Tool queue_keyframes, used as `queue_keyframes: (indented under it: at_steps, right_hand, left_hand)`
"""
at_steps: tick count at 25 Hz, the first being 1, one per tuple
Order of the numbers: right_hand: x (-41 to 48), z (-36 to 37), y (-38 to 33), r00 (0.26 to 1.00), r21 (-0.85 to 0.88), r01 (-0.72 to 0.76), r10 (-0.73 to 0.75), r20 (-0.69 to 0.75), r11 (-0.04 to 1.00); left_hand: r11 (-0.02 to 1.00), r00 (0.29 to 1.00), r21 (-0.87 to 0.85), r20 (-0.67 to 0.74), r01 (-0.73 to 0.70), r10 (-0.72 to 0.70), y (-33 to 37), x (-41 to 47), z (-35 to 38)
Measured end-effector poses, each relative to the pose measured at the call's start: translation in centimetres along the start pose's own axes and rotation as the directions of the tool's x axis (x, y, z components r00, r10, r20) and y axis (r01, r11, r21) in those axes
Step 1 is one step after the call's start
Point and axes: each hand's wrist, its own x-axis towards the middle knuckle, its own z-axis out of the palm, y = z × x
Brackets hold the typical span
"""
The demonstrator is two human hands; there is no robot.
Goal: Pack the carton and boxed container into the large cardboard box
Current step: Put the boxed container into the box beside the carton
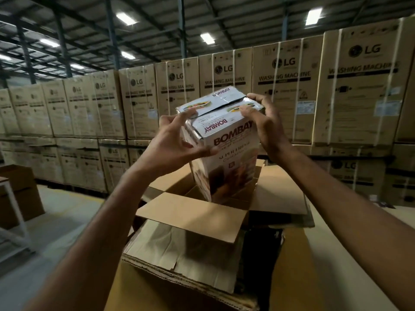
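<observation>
Frame centre: printed box [226,153] gripped between left hand [175,140] and right hand [267,124], fingers curled at its top; base seemingly inside cardboard box [190,218].

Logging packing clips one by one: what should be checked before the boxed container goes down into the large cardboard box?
1. Grip: left hand and right hand both hold the boxed container near its top: ok.
2. Large cardboard box flaps folded open: ok.
3. Container's lower end between those flaps, over the opening: ok.
4. Container's top flaps shut: not ok, a gap shows along the seam.
5. Room inside: cannot tell, interior hidden.
</observation>
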Motion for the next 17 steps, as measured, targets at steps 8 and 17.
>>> queue_keyframes:
  at_steps: [8, 17]
  right_hand:
    - [3.2, 2.8, 9.7, 0.895, -0.095, -0.444, 0.447, 0.01, 0.891]
    - [3.2, 6.9, 17.6, 0.692, -0.921, -0.239, 0.719, 0.062, 0.309]
  left_hand:
    - [0.865, 0.935, 0.36, 0.188, -0.35, 0.3, -8.6, 3.8, 2.9]
    - [0.844, 0.673, 0.193, 0.7, -0.501, 0.24, -16.2, 7.4, 11.9]
